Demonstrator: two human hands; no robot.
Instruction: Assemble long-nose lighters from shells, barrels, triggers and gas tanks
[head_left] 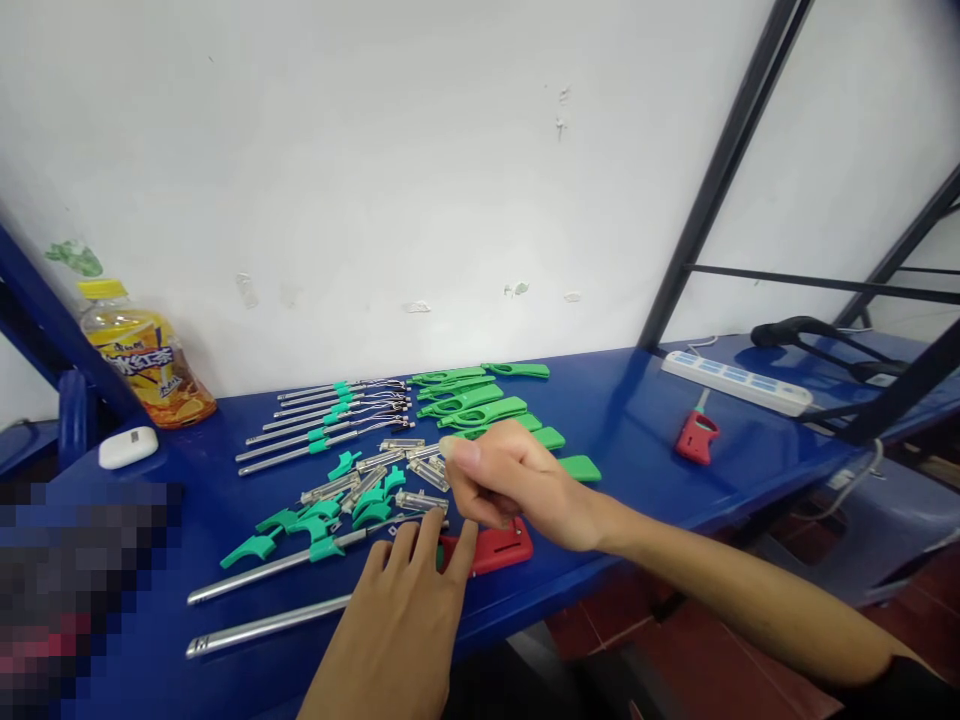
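Note:
My left hand (405, 620) lies flat on the blue table (622, 420), fingers stretched out over a red lighter shell (499, 547) and the end of a long metal tube (262, 628). My right hand (510, 485) hovers just above the red shell with its fingers curled in a pinch; what they hold, if anything, is hidden. Just left of it lie several small clear metal parts (375, 470) and green triggers (315, 520). Behind are green handle shells (472, 395) and metal tubes with green collars (322, 420).
An iced tea bottle (142, 355) and a white case (127, 447) stand at the back left. A red lighter (696, 435) and a white power strip (735, 383) lie to the right, by a black metal frame (720, 170). A blurred patch covers the lower left.

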